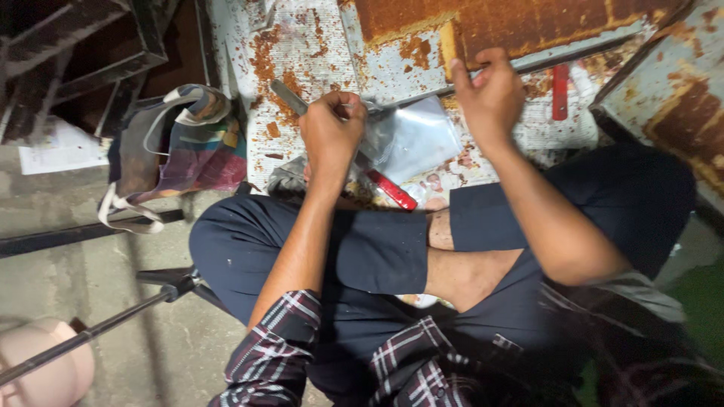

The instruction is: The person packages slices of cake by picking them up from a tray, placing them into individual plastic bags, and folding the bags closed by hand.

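Our left hand [332,132] was clenched around a red-handled metal file [343,147] above the crossed legs; our right hand [490,94] gripped the rusted metal sheet's edge [460,45], a clear plastic bag [411,139] lying between them.

The rusty metal panel [483,26] is rough, flaking orange over pale paint. Just below it lies a glossy clear plastic bag [411,139]. Left of the panel, a soft striped cloth bag [185,139] rests on the matt concrete floor [68,203].
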